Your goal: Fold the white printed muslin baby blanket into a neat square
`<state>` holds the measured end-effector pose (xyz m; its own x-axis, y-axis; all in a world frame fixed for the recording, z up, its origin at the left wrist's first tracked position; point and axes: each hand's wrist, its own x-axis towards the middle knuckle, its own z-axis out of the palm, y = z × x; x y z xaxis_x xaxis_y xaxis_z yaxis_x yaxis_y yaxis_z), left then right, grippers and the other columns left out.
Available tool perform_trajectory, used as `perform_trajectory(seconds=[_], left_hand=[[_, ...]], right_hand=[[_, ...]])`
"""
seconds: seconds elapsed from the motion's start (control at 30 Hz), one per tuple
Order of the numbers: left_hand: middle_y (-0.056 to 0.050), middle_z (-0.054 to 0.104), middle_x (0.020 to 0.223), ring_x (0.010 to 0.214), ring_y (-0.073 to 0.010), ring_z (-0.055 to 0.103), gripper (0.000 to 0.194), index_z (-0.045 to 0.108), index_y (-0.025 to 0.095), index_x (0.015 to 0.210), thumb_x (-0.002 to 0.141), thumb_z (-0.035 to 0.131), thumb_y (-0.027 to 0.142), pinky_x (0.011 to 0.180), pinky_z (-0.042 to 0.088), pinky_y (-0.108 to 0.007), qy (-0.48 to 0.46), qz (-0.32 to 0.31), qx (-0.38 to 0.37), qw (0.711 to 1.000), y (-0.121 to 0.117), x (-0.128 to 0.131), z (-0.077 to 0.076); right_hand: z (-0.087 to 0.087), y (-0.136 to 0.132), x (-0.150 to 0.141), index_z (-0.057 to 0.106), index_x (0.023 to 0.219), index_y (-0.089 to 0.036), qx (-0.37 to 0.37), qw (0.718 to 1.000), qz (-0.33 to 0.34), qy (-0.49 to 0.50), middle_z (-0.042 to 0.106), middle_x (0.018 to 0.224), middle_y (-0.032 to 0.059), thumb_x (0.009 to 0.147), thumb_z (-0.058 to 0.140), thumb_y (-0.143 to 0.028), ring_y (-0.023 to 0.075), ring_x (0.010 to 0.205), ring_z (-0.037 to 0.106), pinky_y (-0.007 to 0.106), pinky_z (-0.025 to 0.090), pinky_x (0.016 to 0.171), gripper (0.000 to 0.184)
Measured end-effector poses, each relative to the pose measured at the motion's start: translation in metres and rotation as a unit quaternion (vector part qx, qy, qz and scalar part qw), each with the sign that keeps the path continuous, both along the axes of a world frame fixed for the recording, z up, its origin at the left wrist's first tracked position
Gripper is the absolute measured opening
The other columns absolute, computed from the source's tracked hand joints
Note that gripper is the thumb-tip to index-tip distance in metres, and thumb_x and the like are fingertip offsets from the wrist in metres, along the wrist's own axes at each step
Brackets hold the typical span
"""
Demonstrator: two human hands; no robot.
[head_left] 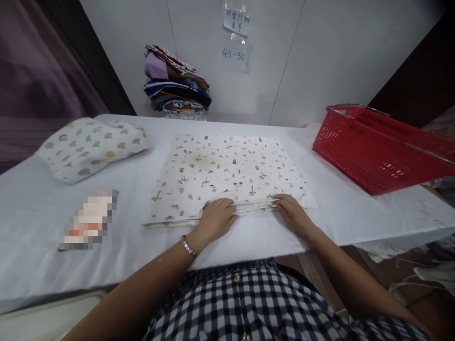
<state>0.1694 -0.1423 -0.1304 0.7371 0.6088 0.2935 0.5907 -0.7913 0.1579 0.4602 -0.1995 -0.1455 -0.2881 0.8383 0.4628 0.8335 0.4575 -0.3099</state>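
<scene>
A folded white cloth with small printed figures (227, 170) lies flat in the middle of the white table (35, 199). My left hand (215, 219) rests on its near edge, fingers curled down over the layered hem. My right hand (293, 213) lies on the same edge a little to the right, its fingers bent and pressing the folded layers. A metal bracelet sits on my left wrist.
A patterned pillow (90, 147) lies at the left. A blurred-out flat item (88, 220) sits near the front left. A red plastic basket (384, 147) stands at the right. A stack of folded clothes (176, 85) leans against the back wall under paper notes.
</scene>
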Motion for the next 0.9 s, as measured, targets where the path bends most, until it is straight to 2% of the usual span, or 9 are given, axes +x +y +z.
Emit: perform_trajectory(seconds=[0.2, 0.3, 0.4, 0.5, 0.6, 0.73, 0.9], left_hand=[[-0.006, 0.061, 0.101, 0.088, -0.0185, 0.054, 0.022, 0.062, 0.017, 0.085, 0.091, 0.042, 0.026, 0.074, 0.044, -0.033, -0.005, 0.005, 0.025, 1.000, 0.001, 0.002, -0.003], [-0.006, 0.061, 0.106, 0.092, -0.0195, 0.054, 0.019, 0.062, 0.016, 0.083, 0.089, 0.045, 0.022, 0.075, 0.044, -0.034, -0.022, 0.005, 0.073, 0.997, 0.002, 0.002, -0.004], [-0.006, 0.061, 0.112, 0.099, -0.0198, 0.052, 0.018, 0.062, 0.017, 0.084, 0.089, 0.045, 0.018, 0.081, 0.042, -0.035, -0.057, -0.009, 0.136, 0.989, 0.001, 0.001, -0.003], [-0.006, 0.060, 0.116, 0.100, -0.0188, 0.052, 0.019, 0.062, 0.017, 0.084, 0.089, 0.044, 0.013, 0.085, 0.041, -0.036, -0.058, -0.036, 0.163, 0.984, 0.000, 0.000, -0.002], [-0.006, 0.060, 0.116, 0.100, -0.0189, 0.052, 0.019, 0.061, 0.017, 0.082, 0.088, 0.044, 0.011, 0.086, 0.041, -0.036, -0.046, -0.050, 0.156, 0.985, 0.000, 0.000, -0.002], [-0.007, 0.062, 0.111, 0.101, -0.0197, 0.051, 0.017, 0.061, 0.017, 0.081, 0.088, 0.046, 0.016, 0.086, 0.041, -0.037, -0.053, -0.024, 0.129, 0.990, 0.000, 0.001, -0.002], [-0.006, 0.062, 0.106, 0.100, -0.0188, 0.051, 0.020, 0.060, 0.016, 0.078, 0.088, 0.043, 0.012, 0.087, 0.040, -0.037, -0.018, -0.048, 0.121, 0.991, 0.000, 0.003, -0.001]], right_hand=[[0.008, -0.003, 0.000, 0.055, 0.098, -0.020, 0.014, 0.999, -0.011, -0.037, 0.049, 0.130, 0.0114, 0.091, 0.040, -0.016, 0.0244, 0.125, 0.039, 0.048, 0.038, 0.100, 0.018], [0.009, -0.005, 0.000, 0.056, 0.097, -0.020, 0.022, 0.998, 0.006, -0.066, 0.048, 0.132, 0.0116, 0.091, 0.039, -0.014, 0.0254, 0.128, 0.036, 0.050, 0.037, 0.100, 0.019], [0.008, -0.006, 0.001, 0.057, 0.098, -0.020, 0.033, 0.996, -0.007, -0.077, 0.047, 0.133, 0.0117, 0.090, 0.040, -0.013, 0.0258, 0.130, 0.034, 0.051, 0.037, 0.100, 0.020], [0.006, -0.006, 0.000, 0.058, 0.096, -0.020, 0.037, 0.994, -0.004, -0.098, 0.048, 0.133, 0.0118, 0.090, 0.040, -0.012, 0.0263, 0.130, 0.034, 0.051, 0.036, 0.099, 0.021], [0.006, -0.007, 0.000, 0.058, 0.095, -0.019, 0.049, 0.994, -0.011, -0.098, 0.048, 0.133, 0.0129, 0.089, 0.040, -0.011, 0.0260, 0.131, 0.033, 0.051, 0.036, 0.100, 0.021], [0.004, -0.011, 0.004, 0.059, 0.096, -0.019, 0.042, 0.994, -0.005, -0.103, 0.047, 0.134, 0.0120, 0.089, 0.041, -0.012, 0.0257, 0.132, 0.032, 0.051, 0.035, 0.101, 0.020], [0.001, -0.015, 0.007, 0.059, 0.094, -0.019, 0.041, 0.993, -0.004, -0.108, 0.048, 0.133, 0.0119, 0.090, 0.040, -0.012, 0.0262, 0.132, 0.032, 0.051, 0.036, 0.100, 0.021]])
